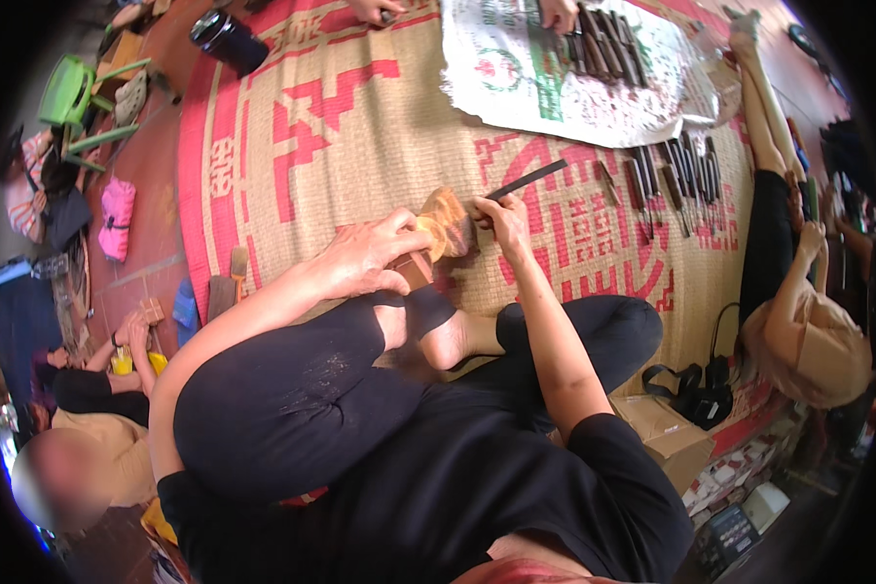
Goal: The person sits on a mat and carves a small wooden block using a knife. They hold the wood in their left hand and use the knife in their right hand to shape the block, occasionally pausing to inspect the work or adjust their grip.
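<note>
My left hand (384, 255) is closed round a carved wooden piece (444, 222), with a rough yellow-orange top and a squared brown lower end (414, 268). That lower end sits close above my foot (445, 343). To its right, the fingers of my right hand (503, 222) pinch a flat dark bar (533, 179), which points up and to the right. Its near end is hidden by my fingers, and whether it touches the wood I cannot tell.
I sit on a red-and-tan woven mat (360, 127). Several carving tools (674, 180) lie at right; more (608, 49) rest on a white printed sack (501, 73). A black canister (229, 42) stands far left, a cardboard box (664, 433) near right. Other people sit at both sides.
</note>
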Demonstrator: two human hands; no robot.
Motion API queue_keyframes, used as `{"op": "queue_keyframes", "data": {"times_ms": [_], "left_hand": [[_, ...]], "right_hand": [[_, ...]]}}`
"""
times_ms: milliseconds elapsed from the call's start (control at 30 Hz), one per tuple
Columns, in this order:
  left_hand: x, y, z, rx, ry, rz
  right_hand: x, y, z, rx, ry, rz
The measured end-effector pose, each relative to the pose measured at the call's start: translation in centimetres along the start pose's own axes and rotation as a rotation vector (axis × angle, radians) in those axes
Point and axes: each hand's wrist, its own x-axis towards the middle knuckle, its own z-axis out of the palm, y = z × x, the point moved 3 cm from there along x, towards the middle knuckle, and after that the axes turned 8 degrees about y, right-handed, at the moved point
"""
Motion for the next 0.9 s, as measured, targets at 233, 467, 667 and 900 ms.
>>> {"op": "queue_keyframes", "data": {"times_ms": [233, 467, 667, 900], "left_hand": [[-0.3, -1.3, 0.2, -0.089, 0.042, -0.003], [-0.8, -2.3, 0.6, -0.167, 0.075, -0.089], [0.1, -2.5, 0.0, -0.165, 0.152, -0.093], [0.0, -2.7, -0.2, -0.072, 0.276, -0.207]], "right_hand": [[1.1, -0.2, -0.9, 0.065, 0.067, -0.362], [0.0, -1.8, -1.0, 0.283, 0.096, -0.237], [0.0, -2.4, -2.4, -0.135, 0.142, -0.415], [1.0, -0.2, -2.3, -0.017, 0.155, -0.275]]}}
